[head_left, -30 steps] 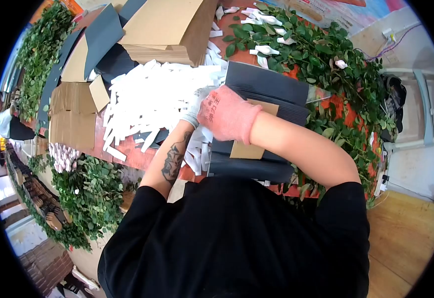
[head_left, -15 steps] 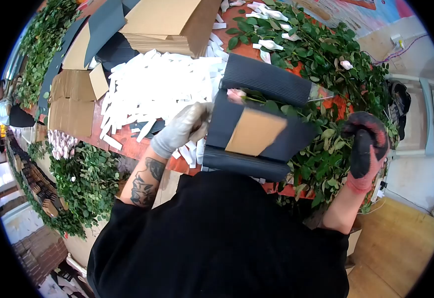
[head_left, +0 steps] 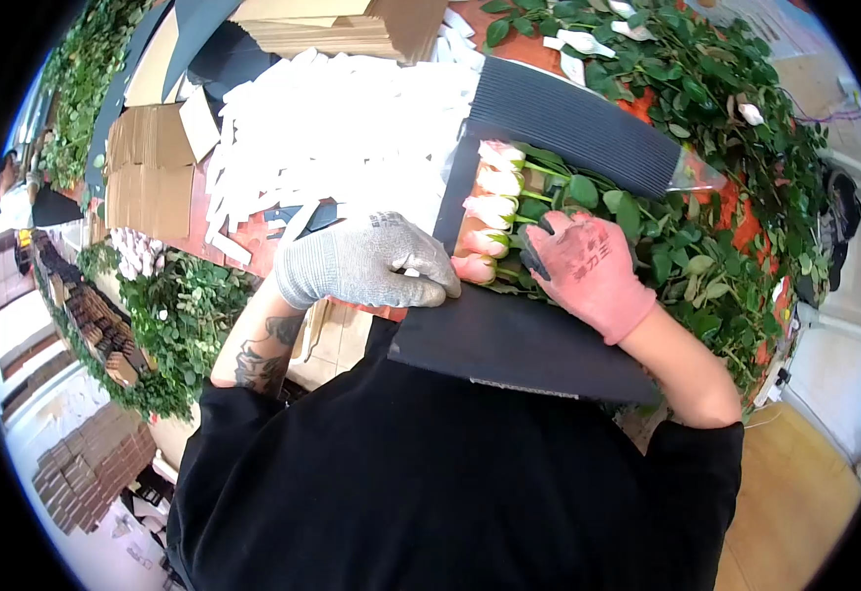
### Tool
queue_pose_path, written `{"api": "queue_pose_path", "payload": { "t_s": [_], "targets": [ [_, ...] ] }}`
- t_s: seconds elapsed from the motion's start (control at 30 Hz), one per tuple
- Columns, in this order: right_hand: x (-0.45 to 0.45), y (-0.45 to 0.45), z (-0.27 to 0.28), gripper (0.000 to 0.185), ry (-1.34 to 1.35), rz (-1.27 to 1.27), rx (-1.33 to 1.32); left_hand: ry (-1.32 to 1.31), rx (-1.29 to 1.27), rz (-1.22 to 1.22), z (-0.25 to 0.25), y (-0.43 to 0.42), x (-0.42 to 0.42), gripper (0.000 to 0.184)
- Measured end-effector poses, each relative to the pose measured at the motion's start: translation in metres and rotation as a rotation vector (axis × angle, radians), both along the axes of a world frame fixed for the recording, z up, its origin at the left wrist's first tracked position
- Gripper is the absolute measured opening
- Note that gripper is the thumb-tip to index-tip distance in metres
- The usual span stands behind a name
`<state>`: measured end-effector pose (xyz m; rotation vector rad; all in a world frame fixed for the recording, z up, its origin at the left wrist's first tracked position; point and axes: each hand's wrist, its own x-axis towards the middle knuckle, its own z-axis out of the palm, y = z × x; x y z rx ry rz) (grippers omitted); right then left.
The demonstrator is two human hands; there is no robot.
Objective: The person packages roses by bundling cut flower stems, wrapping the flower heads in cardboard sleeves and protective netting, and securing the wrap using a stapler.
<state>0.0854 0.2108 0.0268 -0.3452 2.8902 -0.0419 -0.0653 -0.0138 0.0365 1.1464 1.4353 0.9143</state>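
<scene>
Pink roses point(head_left: 491, 210) lie in a column on a black cardboard sheet point(head_left: 524, 340), heads to the left and leafy stems to the right. My left hand point(head_left: 376, 261), in a grey glove, is closed with thumb and fingertips at the sheet's left edge, beside the lowest rose head. My right hand point(head_left: 588, 271), in a pink glove with black fingers, curls its fingers over the stems just right of the heads; its fingertips are partly hidden. A ribbed black sheet point(head_left: 573, 128) lies beyond the roses, with clear film at its right end.
A heap of white paper-like strips point(head_left: 342, 133) lies left of the roses. Behind it stand stacked brown cardboard sheets point(head_left: 332, 28), with folded cardboard point(head_left: 150, 172) farther left. Leafy rose stems point(head_left: 716, 227) cover the right side, and white-wrapped buds point(head_left: 583, 43) lie at the back.
The dark panel with the brown patch no longer covers the roses, and several heads now show. My right hand has come in from the far right to the stems; my left has moved slightly nearer me.
</scene>
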Motion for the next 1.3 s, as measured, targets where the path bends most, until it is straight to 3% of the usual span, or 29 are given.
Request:
{"api": "queue_pose_path", "payload": {
  "t_s": [0.07, 0.13, 0.17, 0.2, 0.3, 0.4, 0.53, 0.6, 0.77, 0.87, 0.93, 1.0, 1.2, 1.27, 1.3],
  "targets": [
    [-0.005, -0.008, -0.001, 0.035, -0.038, -0.005, -0.017, 0.024, 0.011, -0.013, -0.006, 0.004, -0.004, 0.015],
    [-0.007, -0.01, -0.007, 0.033, -0.075, -0.013, -0.028, 0.341, 0.352, 0.293, -0.017, 0.017, -0.005, 0.021],
    [-0.007, -0.009, -0.012, 0.024, 0.037, 0.021, -0.07, 0.518, 0.382, 0.217, -0.023, 0.022, -0.009, 0.032],
    [-0.006, -0.008, -0.015, 0.016, 0.152, 0.053, -0.111, 0.511, 0.38, 0.222, -0.031, 0.026, -0.01, 0.032],
    [-0.008, -0.012, -0.018, 0.009, 0.14, 0.026, -0.104, 0.498, 0.251, 0.08, -0.048, 0.036, -0.013, 0.042],
    [-0.003, -0.013, -0.028, 0.024, 0.168, 0.03, -0.066, 0.481, 0.196, 0.048, -0.046, 0.033, -0.014, 0.045],
    [-0.009, -0.017, -0.027, 0.021, 0.126, 0.057, -0.104, 0.428, 0.288, 0.134, -0.059, 0.032, -0.014, 0.033],
    [-0.013, -0.02, -0.025, 0.003, 0.122, 0.068, -0.143, 0.564, 0.233, -0.001, -0.055, 0.031, -0.013, 0.053],
    [-0.01, -0.022, -0.002, 0.005, 0.315, 0.063, -0.188, 0.846, 0.233, -0.076, -0.047, 0.022, -0.001, 0.053],
    [-0.006, -0.026, 0.005, 0.005, 0.192, 0.12, -0.146, 0.916, 0.229, -0.104, -0.055, 0.019, -0.003, 0.051],
    [-0.014, -0.025, -0.008, 0.022, -0.305, 0.042, -0.034, 0.918, 0.31, -0.082, -0.055, 0.022, -0.003, 0.05],
    [-0.017, -0.022, -0.008, 0.023, -0.304, 0.058, -0.104, 0.933, 0.157, -0.152, -0.047, 0.025, -0.002, 0.048],
    [-0.019, -0.016, -0.002, 0.024, -0.417, 0.082, -0.094, 0.898, 0.209, -0.136, -0.042, 0.024, -0.003, 0.047],
    [0.011, 0.003, -0.003, 0.022, 0.234, 0.208, -0.315, 0.911, 0.234, -0.124, -0.04, 0.025, -0.003, 0.047],
    [0.014, 0.005, 0.018, 0.031, 0.172, 0.076, -0.352, 0.917, 0.251, -0.104, -0.04, 0.022, -0.001, 0.047]
  ]
}}
